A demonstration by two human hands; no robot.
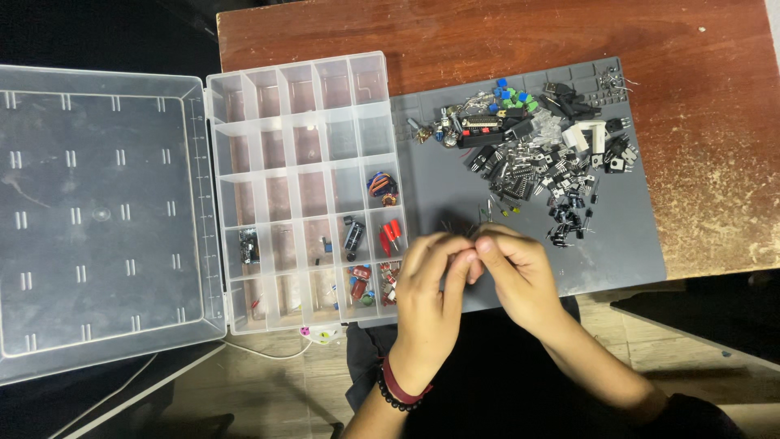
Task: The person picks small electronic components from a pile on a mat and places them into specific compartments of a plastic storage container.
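1. In the head view, the left hand (428, 280) and the right hand (513, 272) meet over the front edge of a grey mat (455, 203). The fingertips are pressed together between them.
2. The fingers seem to pinch a very small part with thin wire legs (474, 241), but it is too small to say what it is.
3. The left wrist carries a red band and a bracelet of dark beads (398, 390).
4. The mat lies on a brown wooden desk (699, 162). On its far half there is a pile of small electronic parts (540, 150): black ones with metal legs, some blue and green ones, some white ones.
5. Just left of the mat stands a clear plastic box with many compartments (305, 187); its lid (101, 215) is open flat to the left.
6. Most compartments are bare. The ones near the hands hold red, blue and black parts (374, 260).
7. A few loose parts lie on the mat just beyond the hands.
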